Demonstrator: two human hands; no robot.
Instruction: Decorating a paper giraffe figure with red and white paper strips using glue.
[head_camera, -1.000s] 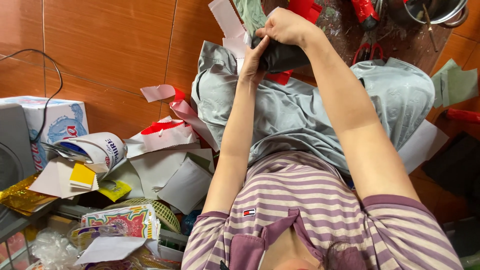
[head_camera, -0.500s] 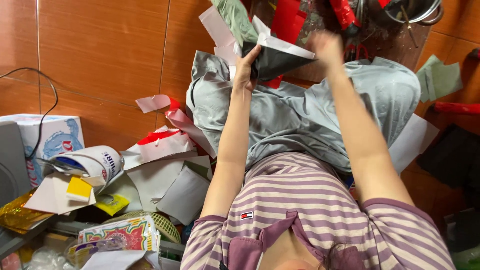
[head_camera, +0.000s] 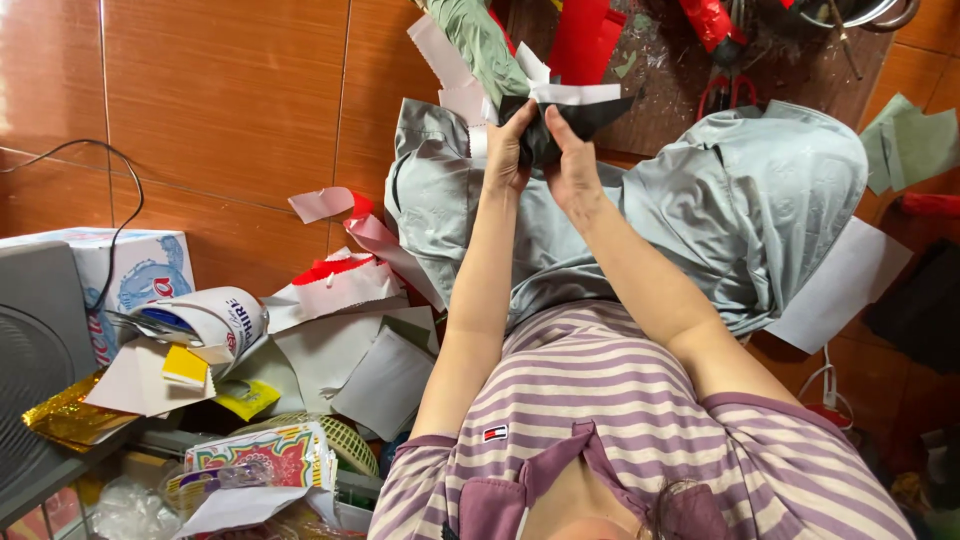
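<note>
we are mid-fold: our left hand (head_camera: 508, 150) and right hand (head_camera: 572, 160) both pinch the black-and-white paper piece (head_camera: 570, 112) over our lap, far from us. next, we judge, comes pressing the crease flat with care.

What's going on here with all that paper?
A person in a purple striped shirt is sitting on the tiled floor and working a black sheet with a white edge with both hands. The left hand and the right hand pinch it close together over the grey-trousered lap. Red-handled scissors lie just beyond, and loose paper scraps and a roll of tape are piled to one side.
</note>
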